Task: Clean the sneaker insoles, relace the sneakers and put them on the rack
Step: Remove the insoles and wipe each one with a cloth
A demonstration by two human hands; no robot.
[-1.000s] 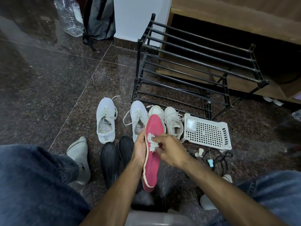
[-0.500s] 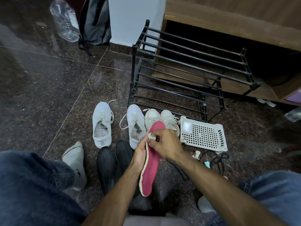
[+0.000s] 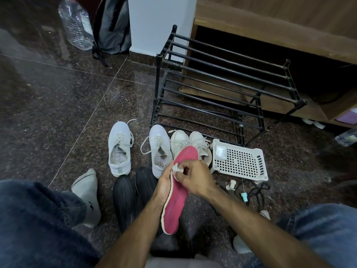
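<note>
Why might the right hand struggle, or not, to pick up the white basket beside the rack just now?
Probably not freely: the right hand is pinching a white wipe against the pink insole. The white basket lies close by, with nothing between them, so the way is free once the wipe is dropped.

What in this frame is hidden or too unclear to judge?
Head view only:
- White wipe: mostly covered by the right hand; material unclear.
- Pink insole: underside hidden, left hand behind it.
- Sneaker interiors: too dim to judge.
- Bottle: cut by right edge.
</note>
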